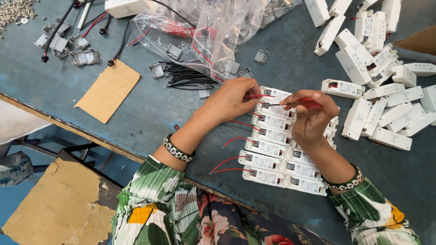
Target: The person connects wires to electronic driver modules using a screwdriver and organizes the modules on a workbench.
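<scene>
Two rows of small white plastic boxes (272, 156) lie side by side on the blue table (159, 109) in front of me, several with a red wire (227, 161) sticking out to the left. My left hand (234, 97) rests on the top boxes and pinches a red wire at one of them. My right hand (311, 113) hovers over the right row, holding a bundle of thin red wires (306, 100) between thumb and fingers. Both wrists wear beaded bracelets.
A heap of more white boxes (381, 77) lies at the right. Clear plastic bags (213, 27) with wires, a bunch of black wires (184, 77), grey clips (68, 45), screws (16, 10) and brown cardboard (109, 90) sit at the back left. The table edge (68, 127) runs diagonally.
</scene>
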